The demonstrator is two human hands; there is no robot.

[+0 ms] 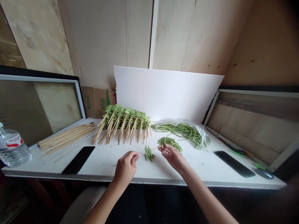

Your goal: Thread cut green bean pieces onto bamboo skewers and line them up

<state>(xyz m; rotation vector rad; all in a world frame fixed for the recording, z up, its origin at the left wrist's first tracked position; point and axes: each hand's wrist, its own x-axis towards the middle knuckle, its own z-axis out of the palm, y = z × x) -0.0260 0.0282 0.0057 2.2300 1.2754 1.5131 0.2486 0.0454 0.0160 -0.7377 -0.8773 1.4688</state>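
My left hand (126, 165) is closed round a thin bamboo skewer; one end pokes out to the left of the fist. Several short cut pieces of green bean (149, 153) sit side by side on this skewer, between my hands and just above the table. A thin bit of the skewer runs from them towards my right hand (171, 155). Its fingertips are pinched together; what lies between them is too small to make out. Just behind it, partly covered by the fingers, is a pile of cut bean pieces (170, 142).
Finished bean skewers (127, 116) are stacked at the back. Bare skewers (67, 137) and a phone (78, 160) lie left, near a water bottle (14, 146). Long beans (184, 130) spill from a plastic bag (205, 140). A dark flat object (234, 163) and a mouse (265, 173) lie right.
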